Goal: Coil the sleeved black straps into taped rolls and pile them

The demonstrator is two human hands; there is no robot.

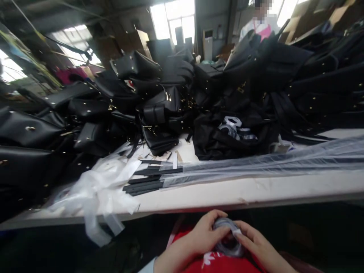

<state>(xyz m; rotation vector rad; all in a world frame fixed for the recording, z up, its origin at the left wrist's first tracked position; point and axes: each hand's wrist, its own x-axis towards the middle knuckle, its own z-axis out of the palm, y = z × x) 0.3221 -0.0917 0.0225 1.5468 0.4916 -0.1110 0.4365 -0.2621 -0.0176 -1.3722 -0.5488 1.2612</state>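
Low in the head view, both my hands hold a small roll of clear tape (227,237) in front of my red shirt. My left hand (199,237) curls over the roll's left and top side. My right hand (257,242) grips it from the right, fingers pressed on its front. The hands are below the near edge of a white worktable (227,193). On the table ahead lie several long black straps (150,180) partly inside clear plastic sleeves (270,161).
A big heap of black leather bags (159,110) covers the table's far side and left. An open black bag (236,136) holds more tape rolls. Crumpled clear plastic (93,193) hangs over the near left edge. Another person (260,22) stands at the back right.
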